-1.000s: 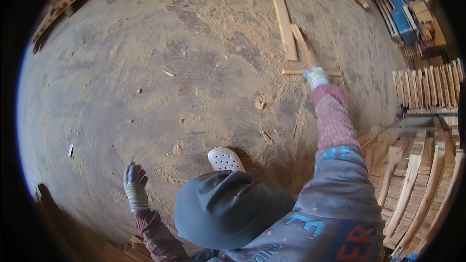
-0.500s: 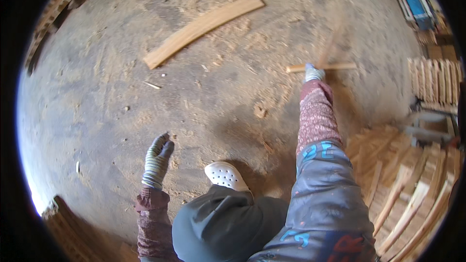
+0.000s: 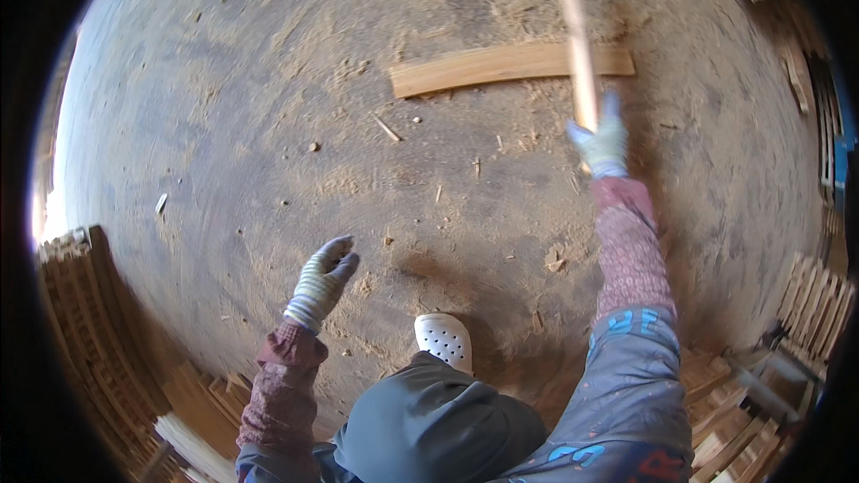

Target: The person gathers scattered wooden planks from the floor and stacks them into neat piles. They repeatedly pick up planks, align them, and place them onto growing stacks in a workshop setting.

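My right hand (image 3: 607, 141), in a striped knit glove, reaches out at the right with a long, pale wooden strip (image 3: 580, 45) in its grip. Motion blurs the strip, which runs from the hand to the picture's upper edge and crosses above a wooden board (image 3: 501, 69). That board lies flat on the floor, just beyond the hand. My left hand (image 3: 324, 283), gloved the same way, hovers over the floor at lower left. Its fingers are loosely bent, apart from the thumb, with nothing seen in them.
Sawdust and wood chips litter the grey floor (image 3: 268, 98). Stacked wood (image 3: 76, 322) stands at lower left, more slat stacks (image 3: 814, 309) at right. A metal frame (image 3: 765, 385) stands at lower right. My white clog (image 3: 444, 340) shows near the lower middle.
The view has turned left, so the floor board appears further right and more level. My right hand's strip, crosswise before, now points away from me. My left hand stays low and empty.
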Available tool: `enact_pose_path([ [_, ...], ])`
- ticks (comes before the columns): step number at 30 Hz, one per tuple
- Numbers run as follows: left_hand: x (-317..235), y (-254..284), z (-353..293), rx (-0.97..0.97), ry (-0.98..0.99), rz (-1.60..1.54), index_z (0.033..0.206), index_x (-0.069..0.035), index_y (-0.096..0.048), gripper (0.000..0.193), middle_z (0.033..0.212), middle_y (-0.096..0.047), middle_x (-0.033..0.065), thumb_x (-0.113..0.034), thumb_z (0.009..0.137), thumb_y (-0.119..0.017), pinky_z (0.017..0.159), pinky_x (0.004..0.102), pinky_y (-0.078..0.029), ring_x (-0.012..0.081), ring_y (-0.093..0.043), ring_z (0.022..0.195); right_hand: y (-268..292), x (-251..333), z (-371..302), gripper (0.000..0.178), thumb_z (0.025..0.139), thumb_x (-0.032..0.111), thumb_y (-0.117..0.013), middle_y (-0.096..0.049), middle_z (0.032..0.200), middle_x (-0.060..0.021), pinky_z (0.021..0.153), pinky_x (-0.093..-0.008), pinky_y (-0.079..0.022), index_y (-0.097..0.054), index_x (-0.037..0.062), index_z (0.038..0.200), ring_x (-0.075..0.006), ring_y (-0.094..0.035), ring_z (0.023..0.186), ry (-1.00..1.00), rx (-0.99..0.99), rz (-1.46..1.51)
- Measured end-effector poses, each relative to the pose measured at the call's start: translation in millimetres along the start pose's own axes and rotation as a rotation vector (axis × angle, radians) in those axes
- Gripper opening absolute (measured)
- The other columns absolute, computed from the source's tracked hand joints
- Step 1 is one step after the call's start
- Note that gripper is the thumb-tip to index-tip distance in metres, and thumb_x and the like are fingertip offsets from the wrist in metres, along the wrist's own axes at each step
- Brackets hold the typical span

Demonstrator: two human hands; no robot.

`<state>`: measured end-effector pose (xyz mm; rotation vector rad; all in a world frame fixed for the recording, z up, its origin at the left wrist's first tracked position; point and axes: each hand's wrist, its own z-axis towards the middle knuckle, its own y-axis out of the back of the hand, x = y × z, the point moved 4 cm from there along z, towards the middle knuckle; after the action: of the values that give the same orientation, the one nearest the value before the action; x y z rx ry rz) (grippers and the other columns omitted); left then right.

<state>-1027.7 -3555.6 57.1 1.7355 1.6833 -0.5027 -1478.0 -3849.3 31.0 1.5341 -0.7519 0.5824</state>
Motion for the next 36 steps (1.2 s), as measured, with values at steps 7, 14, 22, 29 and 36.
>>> enact_pose_path([
  [7,-10,-7,-8,-0.046,-0.100,0.076,0.137,-0.003,-0.062,0.044,0.124,-0.070,0.0131,-0.022,0.099,-0.072,0.096,0.0337,-0.055,0.0197,-0.067,0.112,-155,118,66,0.085,0.077,0.022,-0.083,-0.042,0.159,-0.0166,0.108,-0.0476,-0.050,-0.045,0.0076,0.151,-0.0378,-0.057,0.132,0.628,0.320,-0.733],
  [14,25,-4,-33,-0.134,-0.089,-0.171,0.136,-0.005,-0.063,0.043,0.125,-0.070,0.0161,-0.027,0.100,-0.070,0.099,0.0383,-0.053,0.0243,-0.066,0.115,-176,151,37,0.073,0.061,0.011,-0.081,-0.063,0.123,-0.0226,0.097,-0.0450,-0.052,-0.061,0.0017,0.130,-0.0405,-0.063,0.114,0.456,0.573,-0.389],
  [22,31,-37,-91,-0.013,-0.063,-0.619,0.153,-0.002,-0.042,0.087,0.144,-0.059,0.0211,-0.025,0.082,-0.087,0.111,0.0411,-0.044,0.0334,-0.055,0.132,-231,337,-270,0.061,0.064,0.018,-0.090,-0.069,0.092,-0.0069,0.072,-0.0348,-0.057,-0.064,-0.0027,0.116,-0.0173,-0.065,0.078,0.141,1.375,-0.005],
  [29,229,74,-183,-0.665,-0.301,-1.910,0.131,-0.008,-0.062,0.042,0.118,-0.069,0.0071,-0.030,0.097,-0.073,0.101,0.0393,-0.056,0.0231,-0.067,0.110,-293,438,-484,0.086,0.073,0.008,-0.086,-0.065,0.108,-0.0057,0.078,-0.0314,-0.058,-0.045,-0.0010,0.148,-0.0188,-0.066,0.090,0.518,1.732,-0.063],
  [36,497,142,-346,-1.594,-0.488,-2.220,0.118,-0.008,-0.061,0.045,0.109,-0.069,0.0110,-0.042,0.090,-0.070,0.090,0.0455,-0.059,0.0321,-0.069,0.100,-371,510,-667,0.032,0.080,0.012,-0.079,-0.063,0.082,-0.0002,0.060,-0.0272,-0.051,-0.064,0.0033,0.107,-0.0103,-0.059,0.068,0.664,1.757,-0.025],
])
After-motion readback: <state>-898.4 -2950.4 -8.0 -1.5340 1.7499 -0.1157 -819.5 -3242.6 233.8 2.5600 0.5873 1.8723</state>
